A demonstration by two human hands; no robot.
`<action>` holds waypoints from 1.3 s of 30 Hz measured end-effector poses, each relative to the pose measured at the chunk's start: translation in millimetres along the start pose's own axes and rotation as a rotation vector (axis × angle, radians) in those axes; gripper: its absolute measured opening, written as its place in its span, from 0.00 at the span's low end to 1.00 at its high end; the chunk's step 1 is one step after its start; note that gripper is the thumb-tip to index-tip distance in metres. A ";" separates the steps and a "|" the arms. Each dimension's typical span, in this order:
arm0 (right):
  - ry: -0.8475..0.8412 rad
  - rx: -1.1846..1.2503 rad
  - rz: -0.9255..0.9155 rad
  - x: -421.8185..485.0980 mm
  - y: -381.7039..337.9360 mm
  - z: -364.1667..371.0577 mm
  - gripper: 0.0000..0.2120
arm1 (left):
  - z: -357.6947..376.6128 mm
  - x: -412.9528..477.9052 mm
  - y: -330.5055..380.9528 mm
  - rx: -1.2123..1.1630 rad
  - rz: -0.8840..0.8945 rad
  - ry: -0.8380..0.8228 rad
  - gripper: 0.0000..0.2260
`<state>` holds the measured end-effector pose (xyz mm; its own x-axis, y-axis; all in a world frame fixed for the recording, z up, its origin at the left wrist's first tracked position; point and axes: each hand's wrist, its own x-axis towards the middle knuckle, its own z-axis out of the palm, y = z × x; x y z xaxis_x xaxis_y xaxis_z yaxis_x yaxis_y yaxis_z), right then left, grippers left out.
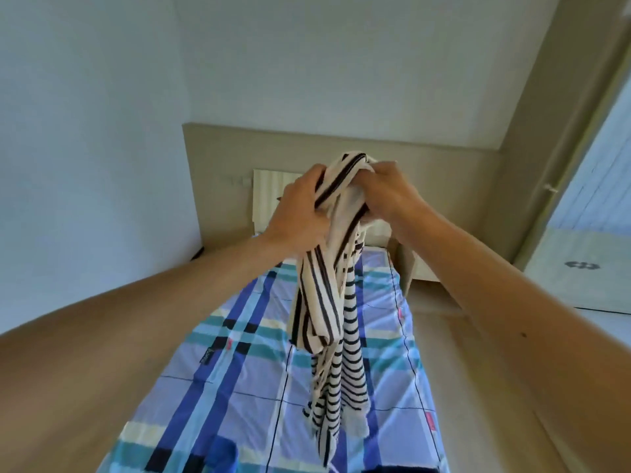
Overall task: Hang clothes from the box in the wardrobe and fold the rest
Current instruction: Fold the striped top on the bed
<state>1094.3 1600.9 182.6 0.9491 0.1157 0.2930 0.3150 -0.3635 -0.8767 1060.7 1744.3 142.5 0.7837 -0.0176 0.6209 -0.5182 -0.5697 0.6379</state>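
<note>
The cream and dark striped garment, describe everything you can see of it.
The cream garment with dark stripes looks like soft knit fabric, bunched and twisted at its top. The left hand and right hand both grip that bunch, close together. The rest hangs limp in folds above the blue checked bedsheet; whether its lowest end touches the sheet cannot be told.

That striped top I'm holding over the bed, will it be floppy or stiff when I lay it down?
Probably floppy: the striped top hangs in limp, twisted folds below the left hand and right hand. Likely light: it bunches small in their grip. It may land crumpled on the bed.
</note>
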 end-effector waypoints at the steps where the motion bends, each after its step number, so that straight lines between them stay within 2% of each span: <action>1: 0.022 -0.017 -0.009 1.5 -4.9 -12.7 0.19 | -5.9 7.2 4.1 -0.007 -0.019 0.020 0.14; 5: 0.150 -0.050 -0.077 9.3 -5.6 -66.2 0.14 | -35.4 33.7 19.4 0.024 -0.088 0.067 0.09; 7: 0.207 -0.030 -0.061 12.7 0.1 -91.0 0.13 | -51.0 45.3 29.3 0.057 -0.098 0.086 0.11; 10: 0.265 0.053 -0.036 19.2 9.0 -122.4 0.12 | -71.3 54.6 49.0 0.154 -0.077 0.074 0.07; 14: 0.212 0.151 -0.010 17.1 17.2 -150.2 0.11 | -92.2 55.7 64.4 0.458 0.055 0.016 0.02; 16: 0.139 0.226 0.034 14.4 20.1 -157.8 0.11 | -97.8 58.2 65.6 0.526 -0.013 0.097 0.02; 18: 0.052 0.328 0.110 9.9 16.4 -154.9 0.09 | -97.3 64.5 69.8 0.426 -0.249 0.158 0.07; 20: -0.053 0.468 0.154 5.2 7.6 -143.7 0.09 | -83.9 66.5 85.2 0.146 -0.478 0.166 0.11; 22: -0.177 0.564 0.140 -2.9 -7.2 -127.7 0.09 | -64.0 64.3 106.7 -0.104 -0.569 0.139 0.11; 24: -0.268 0.600 0.088 -12.8 -25.2 -110.3 0.10 | -40.5 59.2 122.6 -0.279 -0.520 -0.076 0.12; 25: -0.291 0.603 0.052 -16.2 -32.8 -104.2 0.11 | -28.0 55.4 126.3 -0.277 -0.458 -0.221 0.09; 27: -0.297 0.553 -0.041 -18.1 -43.2 -102.2 0.12 | -12.7 50.3 126.1 -0.102 -0.314 -0.425 0.06; 30: -0.423 0.512 -0.176 -25.4 -43.0 -114.6 0.11 | -12.2 50.6 130.2 0.061 -0.230 -0.416 0.16; 32: -0.438 0.638 -0.280 -30.2 -26.5 -116.7 0.10 | -11.0 52.4 138.8 0.116 -0.180 -0.397 0.09; 33: -0.373 0.701 -0.323 -31.7 -15.2 -115.6 0.09 | -10.0 55.5 144.8 0.148 -0.154 -0.386 0.05; 35: -0.140 0.787 -0.340 -30.5 8.7 -111.2 0.04 | -13.6 64.0 155.0 0.206 -0.099 -0.327 0.07; 37: -0.001 0.678 -0.281 -26.8 40.0 -111.8 0.03 | -22.3 72.9 163.5 0.168 -0.096 -0.261 0.04; 38: -0.061 0.525 -0.265 -27.7 58.3 -112.3 0.07 | -28.7 77.0 168.5 0.130 -0.109 -0.241 0.01; 39: -0.218 0.361 -0.262 -32.6 76.8 -109.5 0.14 | -34.4 80.8 172.5 0.100 -0.110 -0.213 0.02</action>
<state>1087.0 1468.0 147.5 0.8045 0.3654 0.4683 0.4880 0.0431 -0.8718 1022.8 1672.9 318.4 0.8936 -0.1175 0.4333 -0.3973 -0.6563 0.6414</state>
